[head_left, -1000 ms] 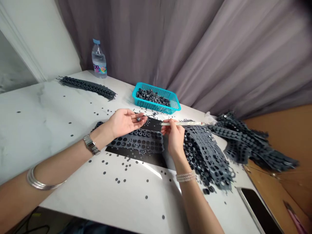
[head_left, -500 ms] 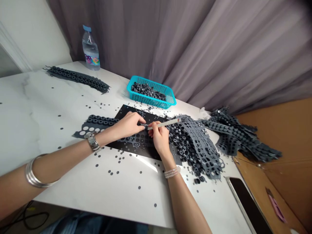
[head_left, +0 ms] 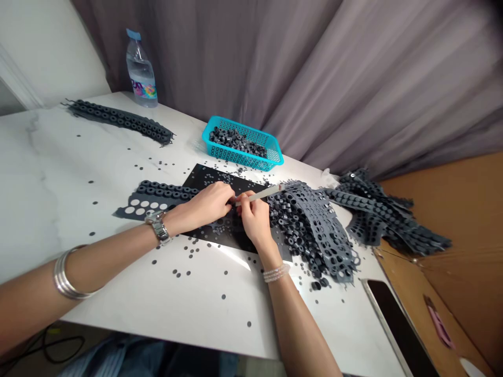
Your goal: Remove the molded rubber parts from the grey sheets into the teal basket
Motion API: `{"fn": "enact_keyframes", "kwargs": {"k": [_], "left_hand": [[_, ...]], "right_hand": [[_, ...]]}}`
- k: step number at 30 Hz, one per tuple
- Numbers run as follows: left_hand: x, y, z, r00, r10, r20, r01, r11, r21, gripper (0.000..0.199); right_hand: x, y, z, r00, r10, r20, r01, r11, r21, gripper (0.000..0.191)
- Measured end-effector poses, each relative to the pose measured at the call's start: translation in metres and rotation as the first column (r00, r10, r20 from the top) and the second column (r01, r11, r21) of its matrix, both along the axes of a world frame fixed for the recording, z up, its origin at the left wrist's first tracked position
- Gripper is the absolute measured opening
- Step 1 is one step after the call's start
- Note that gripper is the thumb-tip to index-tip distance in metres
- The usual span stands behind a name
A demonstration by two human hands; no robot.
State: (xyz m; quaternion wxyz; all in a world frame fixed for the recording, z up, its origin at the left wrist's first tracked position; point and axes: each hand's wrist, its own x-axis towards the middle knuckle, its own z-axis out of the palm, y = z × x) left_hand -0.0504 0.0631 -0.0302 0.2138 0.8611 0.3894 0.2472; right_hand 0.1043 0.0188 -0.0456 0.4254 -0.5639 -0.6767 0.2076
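Observation:
My right hand is closed around a slim white stick-like tool, whose upper end points up to the right. Its lower end meets the fingertips of my left hand, which are pinched together above a black mat. Whatever the left fingers hold is hidden. Under my left hand and wrist lies a dark grey rubber strip with rows of raised rings and a row of punched holes. Right of my right hand, loose black rubber rings are heaped beside a perforated grey sheet.
A turquoise basket of small rings stands behind the mat. Farther left are another ringed strip and a water bottle. More strips, a phone and a pink cutter lie right. Small discs dot the table.
My left hand has shifted slightly right, closer to my right hand, and its fingertips now cover the small grey piece that showed between the hands. The tool remains in my right hand.

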Motion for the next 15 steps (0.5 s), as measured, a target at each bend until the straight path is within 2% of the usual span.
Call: {"fn": "enact_keyframes", "kwargs": {"k": [5, 7, 8, 9, 10, 11, 12, 13, 14, 15], "left_hand": [[-0.001, -0.004, 0.012, 1.000, 0.007, 0.024, -0.006, 1.000, -0.010, 0.019], [-0.010, -0.002, 0.022, 0.988, 0.082, 0.130, -0.075, 0.996, -0.057, 0.015], [-0.016, 0.001, 0.026, 0.956, 0.159, 0.246, -0.128, 0.982, -0.136, 0.011], [-0.023, 0.004, 0.029, 0.883, 0.255, 0.394, -0.152, 0.949, -0.275, 0.007], [-0.030, 0.009, 0.032, 0.770, 0.359, 0.528, -0.111, 0.890, -0.442, 0.007], [-0.036, 0.013, 0.033, 0.646, 0.464, 0.606, -0.011, 0.800, -0.601, 0.006], [-0.041, 0.017, 0.033, 0.554, 0.544, 0.630, 0.107, 0.705, -0.702, 0.005], [-0.045, 0.020, 0.032, 0.502, 0.597, 0.626, 0.201, 0.624, -0.756, 0.006], [-0.047, 0.021, 0.030, 0.480, 0.629, 0.611, 0.268, 0.558, -0.785, 0.010], [-0.047, 0.022, 0.028, 0.477, 0.643, 0.599, 0.307, 0.517, -0.799, 0.014]], "right_hand": [[-0.005, 0.000, 0.002, 0.992, -0.047, 0.115, 0.041, 0.998, 0.051, 0.031], [-0.005, 0.002, 0.000, 0.994, -0.066, 0.092, 0.063, 0.997, 0.035, 0.030], [-0.005, 0.002, -0.001, 0.995, -0.069, 0.065, 0.068, 0.997, 0.021, 0.030], [-0.004, 0.003, -0.003, 0.997, -0.067, 0.027, 0.067, 0.998, 0.001, 0.031], [-0.003, 0.003, -0.004, 0.998, -0.063, -0.025, 0.062, 0.998, -0.022, 0.032], [-0.002, 0.004, -0.005, 0.994, -0.062, -0.089, 0.058, 0.997, -0.045, 0.033], [-0.001, 0.004, -0.006, 0.984, -0.065, -0.163, 0.054, 0.996, -0.067, 0.033], [0.000, 0.004, -0.006, 0.968, -0.073, -0.240, 0.054, 0.995, -0.085, 0.033], [0.001, 0.004, -0.006, 0.945, -0.086, -0.314, 0.058, 0.994, -0.097, 0.033], [0.001, 0.004, -0.005, 0.920, -0.102, -0.379, 0.067, 0.992, -0.104, 0.032]]}}
